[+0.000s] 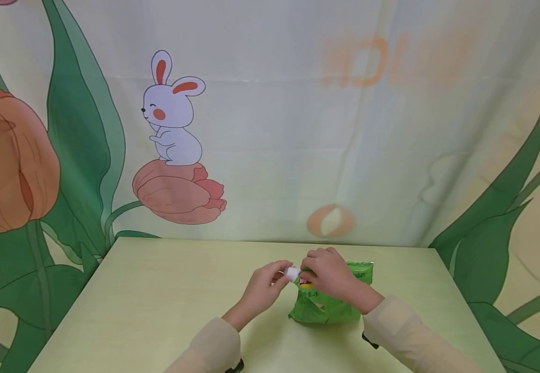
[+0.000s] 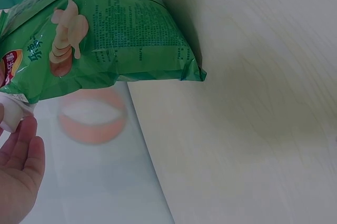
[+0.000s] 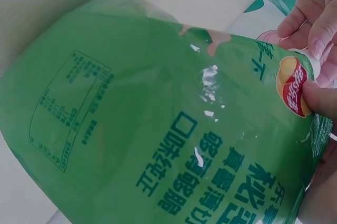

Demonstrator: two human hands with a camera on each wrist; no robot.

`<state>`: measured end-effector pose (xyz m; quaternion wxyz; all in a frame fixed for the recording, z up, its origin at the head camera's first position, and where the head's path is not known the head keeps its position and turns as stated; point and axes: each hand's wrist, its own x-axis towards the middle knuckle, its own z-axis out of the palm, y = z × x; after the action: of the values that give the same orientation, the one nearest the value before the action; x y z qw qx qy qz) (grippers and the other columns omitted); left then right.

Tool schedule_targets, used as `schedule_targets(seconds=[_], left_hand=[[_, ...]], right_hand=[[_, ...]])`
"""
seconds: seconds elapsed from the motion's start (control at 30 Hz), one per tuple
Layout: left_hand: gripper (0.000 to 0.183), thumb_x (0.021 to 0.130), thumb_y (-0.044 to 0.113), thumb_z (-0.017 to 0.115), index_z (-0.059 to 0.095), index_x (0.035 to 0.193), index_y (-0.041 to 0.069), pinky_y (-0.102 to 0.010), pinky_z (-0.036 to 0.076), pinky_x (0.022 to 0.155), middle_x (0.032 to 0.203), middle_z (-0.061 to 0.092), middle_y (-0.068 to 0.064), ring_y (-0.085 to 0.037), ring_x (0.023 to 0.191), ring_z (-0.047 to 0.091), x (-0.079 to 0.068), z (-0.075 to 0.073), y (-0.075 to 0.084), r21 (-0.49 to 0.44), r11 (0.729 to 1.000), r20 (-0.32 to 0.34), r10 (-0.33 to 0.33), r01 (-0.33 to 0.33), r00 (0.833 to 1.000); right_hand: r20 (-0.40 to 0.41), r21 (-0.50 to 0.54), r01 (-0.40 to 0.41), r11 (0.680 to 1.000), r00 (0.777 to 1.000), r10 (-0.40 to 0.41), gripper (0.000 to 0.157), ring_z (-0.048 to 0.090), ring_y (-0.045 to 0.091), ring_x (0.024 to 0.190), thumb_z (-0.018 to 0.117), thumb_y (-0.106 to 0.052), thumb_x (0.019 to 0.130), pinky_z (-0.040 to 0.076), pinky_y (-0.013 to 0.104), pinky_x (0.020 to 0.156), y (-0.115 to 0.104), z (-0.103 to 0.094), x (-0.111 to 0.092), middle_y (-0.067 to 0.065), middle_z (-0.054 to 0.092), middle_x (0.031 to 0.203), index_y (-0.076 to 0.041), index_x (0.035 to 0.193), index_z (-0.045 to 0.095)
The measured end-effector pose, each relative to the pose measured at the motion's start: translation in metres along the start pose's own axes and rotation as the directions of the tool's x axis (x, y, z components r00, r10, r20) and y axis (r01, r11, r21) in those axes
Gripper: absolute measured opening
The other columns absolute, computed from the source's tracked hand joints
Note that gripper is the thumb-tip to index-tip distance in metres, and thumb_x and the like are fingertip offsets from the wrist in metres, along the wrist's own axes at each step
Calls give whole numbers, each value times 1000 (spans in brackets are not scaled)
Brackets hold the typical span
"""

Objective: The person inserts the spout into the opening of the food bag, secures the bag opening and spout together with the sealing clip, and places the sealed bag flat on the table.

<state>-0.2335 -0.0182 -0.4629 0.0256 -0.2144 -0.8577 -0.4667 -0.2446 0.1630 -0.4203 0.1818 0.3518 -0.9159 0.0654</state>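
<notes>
A green bag of potato chips [image 1: 327, 311] is on the table, its top corner bunched up between the two hands. My right hand [image 1: 330, 272] grips the bag near its top, with the thumb beside the red and yellow logo in the right wrist view. The left hand [image 1: 262, 285] pinches a small white object [image 1: 291, 273] at the gathered corner. In the left wrist view this white object [image 2: 15, 113] sits against the bag's edge; its exact kind is unclear. Printed chips show on the bag [image 2: 131, 40] there, while its lettered side [image 3: 131, 103] fills the right wrist view.
The pale table [image 1: 158, 290] extends around the bag. Behind it hangs a curtain [image 1: 270, 129] printed with a rabbit, tulips and green leaves, meeting the table's back edge.
</notes>
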Motion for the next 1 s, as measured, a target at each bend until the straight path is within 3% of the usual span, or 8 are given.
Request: schedule_targets(seconds=[0.43, 0.77, 1.0], left_hand=[[34, 88, 18, 53, 50, 121, 6, -27, 48, 74, 109, 60, -8, -18, 91, 60, -6, -5, -1, 21, 999, 15, 29, -29, 999], [35, 88, 17, 54, 50, 122, 9, -35, 48, 76, 110, 60, -10, -20, 92, 61, -22, -16, -15, 37, 999, 9, 8, -8, 1000], [34, 86, 15, 55, 51, 120, 8, -30, 48, 73, 108, 61, -8, -18, 91, 61, -34, -23, -29, 76, 997, -6, -9, 10, 1000]], right_hand=[[-25, -26, -11, 1000, 1000, 10, 9, 54, 9, 65, 69, -22, 75, 44, 35, 73, -1, 1, 0, -8, 57, 70, -19, 70, 61], [-25, -22, -30, 999, 999, 29, 11, 54, 9, 65, 70, -22, 74, 43, 33, 72, -2, 2, 0, -9, 54, 68, -20, 69, 61], [-54, -22, -10, 1000, 998, 9, 11, 54, 9, 65, 70, -20, 74, 42, 32, 70, 0, 5, -2, -9, 55, 69, -20, 69, 60]])
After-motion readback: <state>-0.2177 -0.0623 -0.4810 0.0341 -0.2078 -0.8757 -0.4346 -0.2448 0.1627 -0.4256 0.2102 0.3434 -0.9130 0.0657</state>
